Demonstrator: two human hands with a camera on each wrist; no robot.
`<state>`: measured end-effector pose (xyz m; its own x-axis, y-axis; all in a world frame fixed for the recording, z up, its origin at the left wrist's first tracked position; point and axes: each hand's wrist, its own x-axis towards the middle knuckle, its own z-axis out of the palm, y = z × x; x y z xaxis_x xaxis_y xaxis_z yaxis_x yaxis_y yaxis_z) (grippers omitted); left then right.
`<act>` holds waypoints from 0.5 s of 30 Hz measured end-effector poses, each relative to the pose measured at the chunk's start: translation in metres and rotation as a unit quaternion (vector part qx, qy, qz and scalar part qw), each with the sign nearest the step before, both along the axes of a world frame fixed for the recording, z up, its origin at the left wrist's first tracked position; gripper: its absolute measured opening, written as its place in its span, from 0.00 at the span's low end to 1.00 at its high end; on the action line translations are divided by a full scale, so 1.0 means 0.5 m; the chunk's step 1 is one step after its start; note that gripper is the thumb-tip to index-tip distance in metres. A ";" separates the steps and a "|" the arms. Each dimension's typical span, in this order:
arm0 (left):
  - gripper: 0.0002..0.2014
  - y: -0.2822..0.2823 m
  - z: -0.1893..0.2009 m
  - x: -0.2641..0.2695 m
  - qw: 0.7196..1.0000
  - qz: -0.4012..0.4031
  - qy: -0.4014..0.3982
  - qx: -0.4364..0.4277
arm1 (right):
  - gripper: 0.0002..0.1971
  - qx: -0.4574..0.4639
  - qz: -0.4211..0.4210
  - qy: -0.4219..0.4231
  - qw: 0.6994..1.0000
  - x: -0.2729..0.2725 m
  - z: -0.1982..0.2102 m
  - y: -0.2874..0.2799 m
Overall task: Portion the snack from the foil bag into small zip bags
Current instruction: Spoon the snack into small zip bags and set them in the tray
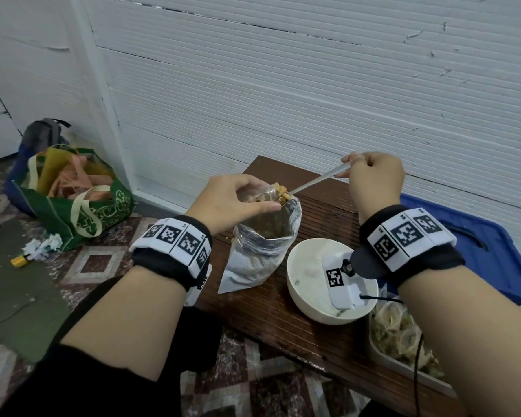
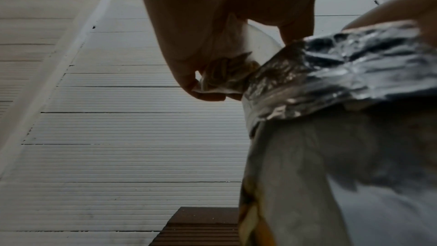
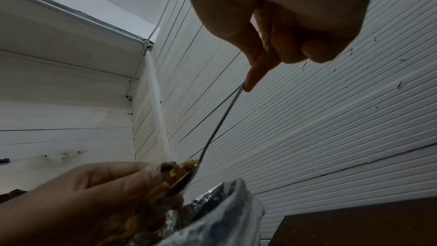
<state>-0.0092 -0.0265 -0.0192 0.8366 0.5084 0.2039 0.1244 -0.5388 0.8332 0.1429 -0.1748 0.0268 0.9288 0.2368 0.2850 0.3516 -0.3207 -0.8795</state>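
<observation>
Now snack in zip bag

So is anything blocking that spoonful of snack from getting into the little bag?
Nothing visible. The right hand tips the spoon at the open mouth of the small zip bag, which the left hand holds just above the foil bag. Snack pieces already sit at the mouth.
</observation>
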 end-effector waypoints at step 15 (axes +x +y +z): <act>0.22 -0.004 0.001 0.003 0.999 -0.005 0.016 0.028 | 0.11 0.078 0.073 -0.062 0.992 -0.030 0.005 0.009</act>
